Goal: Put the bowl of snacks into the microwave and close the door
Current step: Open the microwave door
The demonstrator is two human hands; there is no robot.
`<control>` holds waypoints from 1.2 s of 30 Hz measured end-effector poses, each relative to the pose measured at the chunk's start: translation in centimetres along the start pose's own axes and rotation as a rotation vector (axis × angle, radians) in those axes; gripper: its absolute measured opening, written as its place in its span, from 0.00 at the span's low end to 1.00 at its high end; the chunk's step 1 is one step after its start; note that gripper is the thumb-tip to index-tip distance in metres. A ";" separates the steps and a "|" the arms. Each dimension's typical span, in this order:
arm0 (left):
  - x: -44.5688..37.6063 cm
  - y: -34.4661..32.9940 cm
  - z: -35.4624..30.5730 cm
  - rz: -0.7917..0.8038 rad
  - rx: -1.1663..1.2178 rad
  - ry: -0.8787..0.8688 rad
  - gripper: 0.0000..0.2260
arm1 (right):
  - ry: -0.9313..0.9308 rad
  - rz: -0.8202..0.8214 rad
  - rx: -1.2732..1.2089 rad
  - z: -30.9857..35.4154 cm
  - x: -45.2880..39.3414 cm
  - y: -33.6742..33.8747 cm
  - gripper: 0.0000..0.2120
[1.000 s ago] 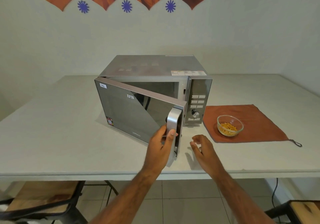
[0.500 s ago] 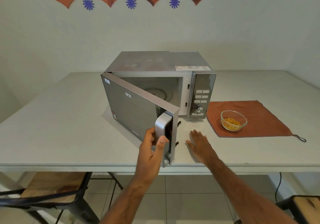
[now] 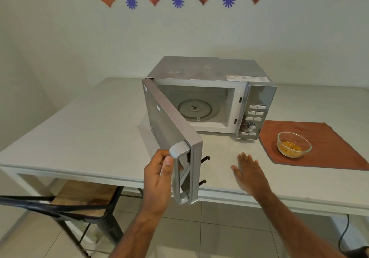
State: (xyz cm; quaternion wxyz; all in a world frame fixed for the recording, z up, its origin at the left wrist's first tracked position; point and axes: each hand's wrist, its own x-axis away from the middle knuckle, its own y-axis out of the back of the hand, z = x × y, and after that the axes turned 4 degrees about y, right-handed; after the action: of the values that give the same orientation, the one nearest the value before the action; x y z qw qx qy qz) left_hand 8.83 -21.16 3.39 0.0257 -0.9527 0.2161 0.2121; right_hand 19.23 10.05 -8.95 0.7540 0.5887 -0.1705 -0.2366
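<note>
A silver microwave (image 3: 211, 72) stands on the white table (image 3: 83, 130). Its door (image 3: 165, 122) is swung far out toward me, and the glass turntable (image 3: 194, 109) shows inside the bare cavity. My left hand (image 3: 159, 179) grips the door handle (image 3: 179, 169) at the door's free edge. My right hand (image 3: 249, 171) lies flat on the table with fingers spread, holding nothing, a little right of the door. A clear glass bowl of orange snacks (image 3: 294, 144) sits on a rust-coloured cloth (image 3: 329, 138) to the right of the microwave, a short way beyond my right hand.
A wooden stool with a dark metal frame (image 3: 79, 199) stands under the table's left front edge. A black cable (image 3: 345, 231) hangs at the lower right. The wall runs close behind the microwave.
The door has swung much wider open with my left hand on the handle, exposing the cavity. My right hand has come down flat onto the table.
</note>
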 end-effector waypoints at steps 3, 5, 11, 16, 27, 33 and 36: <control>0.2 1.5 0.0 -0.042 -0.032 0.000 0.23 | 0.001 -0.007 0.004 -0.2 0.0 -0.1 0.32; 0.4 2.6 0.2 -0.070 -0.044 -0.004 0.24 | 0.002 -0.017 0.007 -0.3 0.0 -0.3 0.32; 0.6 6.4 0.8 -0.143 -0.056 -0.031 0.30 | 0.004 -0.022 0.031 -0.4 -0.1 -0.4 0.31; 0.7 9.1 0.6 -0.182 -0.012 -0.013 0.27 | 0.012 -0.028 0.023 -0.4 -0.1 -0.4 0.31; 0.0 14.1 0.9 -0.283 -0.053 0.022 0.25 | 0.016 -0.047 0.012 -0.2 0.3 -0.2 0.31; -1.7 16.8 1.4 -0.372 -0.148 0.023 0.18 | 0.020 -0.041 -0.003 -0.3 0.3 -0.2 0.32; -3.1 18.1 0.8 -0.397 -0.181 -0.021 0.20 | 0.015 -0.034 -0.013 -0.5 0.4 -0.1 0.32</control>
State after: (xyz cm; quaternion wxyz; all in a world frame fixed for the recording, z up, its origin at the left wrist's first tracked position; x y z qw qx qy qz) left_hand -1.69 -36.22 4.72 -0.0162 -0.9727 0.0041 0.2315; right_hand 19.77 10.20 -9.17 0.7549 0.5884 -0.1530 -0.2461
